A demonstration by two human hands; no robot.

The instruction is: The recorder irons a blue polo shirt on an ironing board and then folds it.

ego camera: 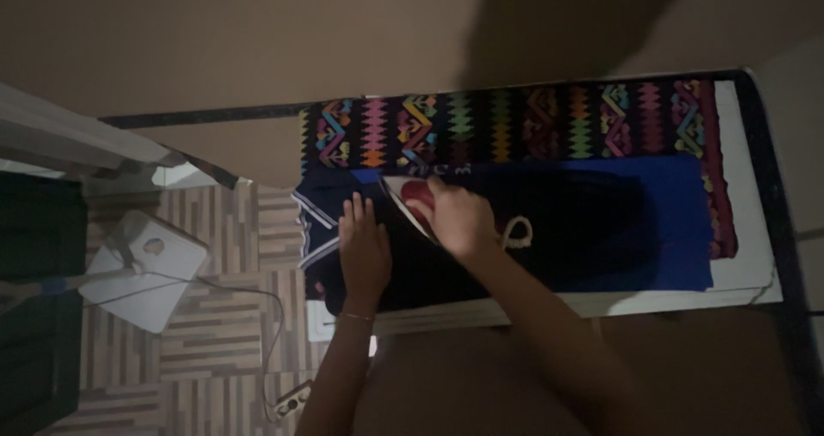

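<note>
A dark navy garment [446,269] with white-striped trim lies on a narrow board [747,273], over a blue cloth [669,221]. My left hand [364,249] rests flat on the garment's left part, fingers together and pointing away from me, a thin bracelet on the wrist. My right hand [459,217] presses on the garment next to a red and white patch [416,197]. A white drawstring loop [518,231] lies just right of that hand. Neither hand grips anything.
A dark woven cloth with bright zigzag patterns [515,127] covers the board's far side. On the striped wood-pattern floor [223,316] at left stand a white boxy object [146,269] with a cable and a power strip [292,399]. The room is dim.
</note>
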